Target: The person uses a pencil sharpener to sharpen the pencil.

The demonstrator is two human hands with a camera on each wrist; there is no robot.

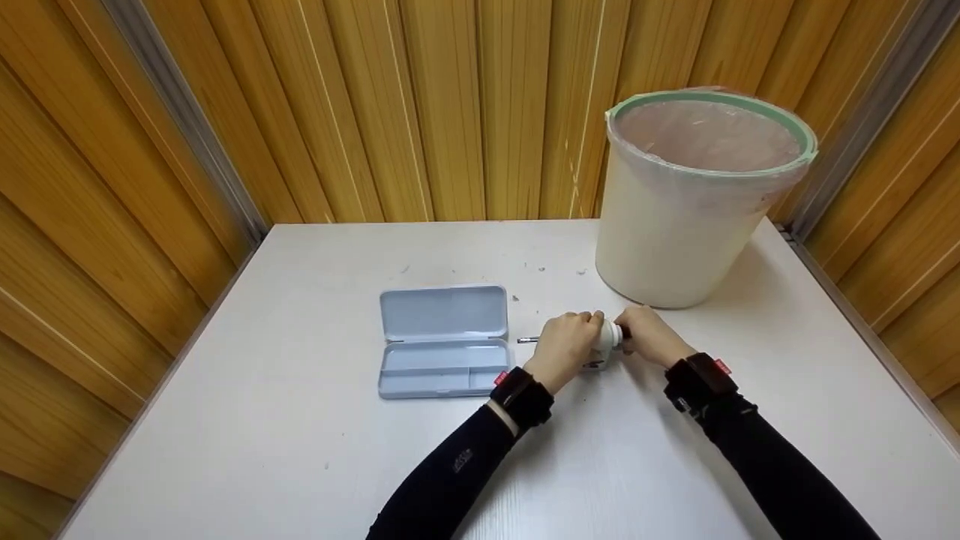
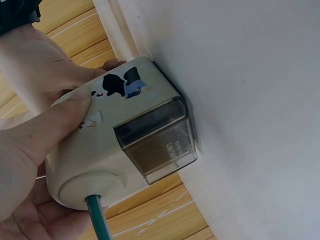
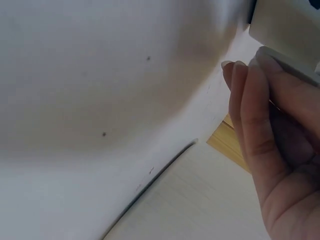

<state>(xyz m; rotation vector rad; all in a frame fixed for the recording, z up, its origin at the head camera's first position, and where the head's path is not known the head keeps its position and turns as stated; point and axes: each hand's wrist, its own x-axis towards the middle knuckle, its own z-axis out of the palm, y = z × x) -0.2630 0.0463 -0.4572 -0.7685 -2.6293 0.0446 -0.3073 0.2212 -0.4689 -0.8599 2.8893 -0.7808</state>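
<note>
My left hand (image 1: 568,346) grips a white pencil sharpener (image 1: 602,346) on the table, to the right of an open pencil case. In the left wrist view, the sharpener (image 2: 107,130) has cartoon stickers and a see-through shavings drawer (image 2: 160,147); the thumb lies across its top. A green pencil (image 2: 98,220) sticks out of its round front hole, and the pencil's end (image 1: 527,340) points left in the head view. At the opposite end my right hand (image 1: 654,336) holds the dark crank handle (image 1: 624,331). In the right wrist view its fingers (image 3: 255,115) curl towards the thumb, hiding the handle.
The light blue pencil case (image 1: 424,381) lies with its lid up, its base divided into compartments. Behind the right hand stands a tall cream bin (image 1: 660,232) with a green rim and a plastic liner. Small dark crumbs dot the white table (image 1: 262,450). Wood-patterned walls (image 1: 510,112) enclose it.
</note>
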